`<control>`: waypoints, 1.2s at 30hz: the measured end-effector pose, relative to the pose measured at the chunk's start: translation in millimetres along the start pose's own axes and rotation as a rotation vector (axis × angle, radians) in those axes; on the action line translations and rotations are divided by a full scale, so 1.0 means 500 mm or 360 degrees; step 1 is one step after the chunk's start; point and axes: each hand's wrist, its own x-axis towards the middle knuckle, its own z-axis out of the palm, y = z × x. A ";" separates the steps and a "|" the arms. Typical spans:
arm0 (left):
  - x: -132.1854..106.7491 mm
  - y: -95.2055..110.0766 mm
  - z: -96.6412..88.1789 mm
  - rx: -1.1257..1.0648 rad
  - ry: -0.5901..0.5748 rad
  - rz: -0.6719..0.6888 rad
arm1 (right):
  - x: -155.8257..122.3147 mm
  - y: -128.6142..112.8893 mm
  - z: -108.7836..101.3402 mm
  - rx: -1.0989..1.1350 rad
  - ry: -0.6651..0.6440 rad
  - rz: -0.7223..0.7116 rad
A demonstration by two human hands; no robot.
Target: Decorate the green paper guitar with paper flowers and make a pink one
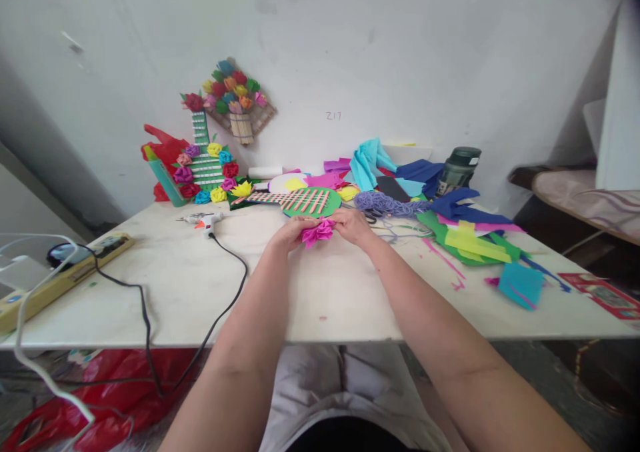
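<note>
Between my two hands is a bright pink paper flower (pixel 318 233) with ruffled petals, low over the middle of the table. My left hand (pixel 294 232) pinches it from the left side. On the other side, the fingers of my right hand (pixel 352 227) close on its upper right edge. Just beyond my hands lies a green guitar-shaped piece (pixel 334 204) with pale sticks laid in a lattice on it. A yellow paper flower (pixel 242 189) sits at the far left end of its neck.
To the left lie a white glue gun (pixel 210 223) with a black cord and a power strip (pixel 100 260). Purple yarn (pixel 387 205), coloured paper (pixel 475 244) and a dark bottle (pixel 458 171) are at the right. A flower-trimmed craft (pixel 204 165) stands against the wall.
</note>
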 end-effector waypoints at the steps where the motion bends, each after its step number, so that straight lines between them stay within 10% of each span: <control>1: 0.000 0.000 0.000 -0.0015 0.0006 -0.0001 | 0.000 -0.002 0.000 -0.0006 0.0002 0.0013; 36: 0.001 -0.001 -0.001 0.0330 0.0064 0.0251 | -0.003 0.011 0.028 0.0051 0.0045 0.0135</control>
